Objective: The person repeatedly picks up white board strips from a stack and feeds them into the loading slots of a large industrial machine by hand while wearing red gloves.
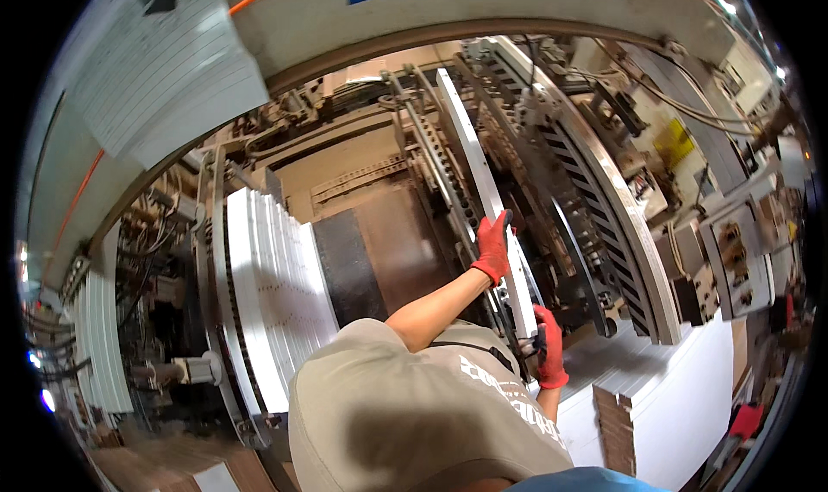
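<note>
Factory machinery fills the frame, with a grey slatted metal feeder (595,199) curving down the right. Both hands wear red gloves. At centre, the left hand (494,246) is closed around the edge of a tall white flat cardboard bundle (473,147) standing nearly upright; lower down, the right hand (548,341) grips its bottom end. More white cardboard sheets (276,276) stand at centre left.

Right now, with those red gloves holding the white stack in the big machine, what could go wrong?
1. Both gloved hands, left and right, grip the edge of the upright white stack right beside the metal rails; fingers could perhaps get pinched there.
2. The stack is tall, thin and tilted; it might bend or slip, spilling sheets.
3. The standing sheets on the left lean too and could topple if bumped.
</note>
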